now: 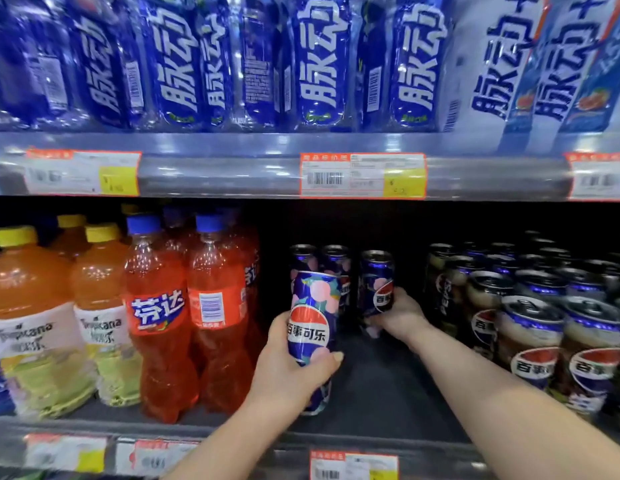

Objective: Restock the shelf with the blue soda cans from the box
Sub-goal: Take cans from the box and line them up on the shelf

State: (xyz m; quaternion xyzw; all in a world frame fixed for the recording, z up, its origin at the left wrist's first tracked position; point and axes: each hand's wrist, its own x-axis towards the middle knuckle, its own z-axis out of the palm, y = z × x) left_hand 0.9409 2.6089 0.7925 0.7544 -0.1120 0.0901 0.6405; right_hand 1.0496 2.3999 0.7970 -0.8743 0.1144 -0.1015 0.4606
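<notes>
Each can should go down flat and upright on the shelf, snug beside the two back cans, with the label facing out. The left hand is curled round a blue Pepsi can near the shelf's front. The right hand grips a second blue can deeper in, just beside the back cans; no box is in sight.
</notes>
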